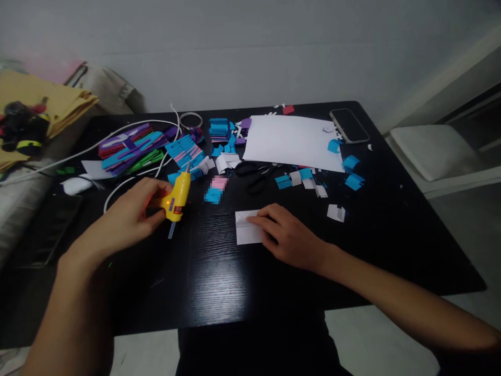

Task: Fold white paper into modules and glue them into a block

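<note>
My left hand (136,214) is closed around the handle of a yellow glue gun (180,194). The gun's metal nozzle points up and away, a small orange light glows on its side, and a clear glue stick pokes out of its back end. To the right, my right hand (287,237) rests on a small piece of folded white paper (245,235) lying on the black table. Its index finger is stretched out onto the paper's crease, with the thumb apart from it. Part of the paper is hidden under that hand.
Black scissors (256,180), a large white sheet (289,143) and a phone (349,125) lie farther back. Bundled coloured paper strips (133,149) are at the left, beside a white cable (111,196). Small blue paper pieces (354,181) are scattered at the right. A dark tablet-like device (43,230) lies at the left.
</note>
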